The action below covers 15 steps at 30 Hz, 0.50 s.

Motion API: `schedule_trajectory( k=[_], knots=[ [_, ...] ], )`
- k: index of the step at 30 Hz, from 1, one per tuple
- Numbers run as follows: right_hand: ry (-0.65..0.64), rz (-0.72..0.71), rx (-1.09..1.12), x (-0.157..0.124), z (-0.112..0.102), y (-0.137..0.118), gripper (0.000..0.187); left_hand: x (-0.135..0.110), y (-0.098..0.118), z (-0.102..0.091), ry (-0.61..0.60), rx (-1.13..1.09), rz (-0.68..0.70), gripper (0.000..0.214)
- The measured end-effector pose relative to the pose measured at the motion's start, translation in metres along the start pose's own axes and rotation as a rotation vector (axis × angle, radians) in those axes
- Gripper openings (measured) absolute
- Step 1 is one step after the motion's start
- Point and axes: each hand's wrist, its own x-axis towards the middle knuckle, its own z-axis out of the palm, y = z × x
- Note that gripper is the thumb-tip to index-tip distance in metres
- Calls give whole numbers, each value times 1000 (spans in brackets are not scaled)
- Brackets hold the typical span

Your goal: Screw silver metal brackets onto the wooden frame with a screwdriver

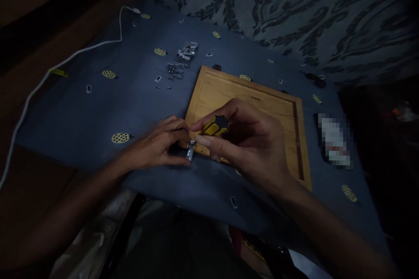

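My right hand (pixel 244 139) is closed round a screwdriver with a yellow and black handle (pixel 216 125), its tip pointing down at a small metal bracket (pixel 190 150). My left hand (pixel 157 144) pinches that bracket against the near left corner of a wooden board (pixel 262 100). The bracket lies where the board's edge meets the blue cloth (pixel 98 113). The screwdriver's shaft is hidden by my fingers.
A heap of metal hardware (pixel 186 51) and a few loose screws (pixel 163 87) lie on the cloth beyond the board. A white cable (pixel 75 54) runs along the left. A blurred packet (pixel 334 139) lies right of the board. A patterned fabric (pixel 294 8) hangs behind.
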Motion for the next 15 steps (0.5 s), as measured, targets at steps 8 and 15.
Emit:
schedule_trajectory(
  k=[8, 15],
  knots=[
    [-137, -13, 39, -1, -8, -2, 19, 0, -1, 0, 2, 30, 34, 35],
    [-6, 2, 14, 0, -5, -2, 29, -1, -4, 3, 17, 36, 35, 41]
  ],
)
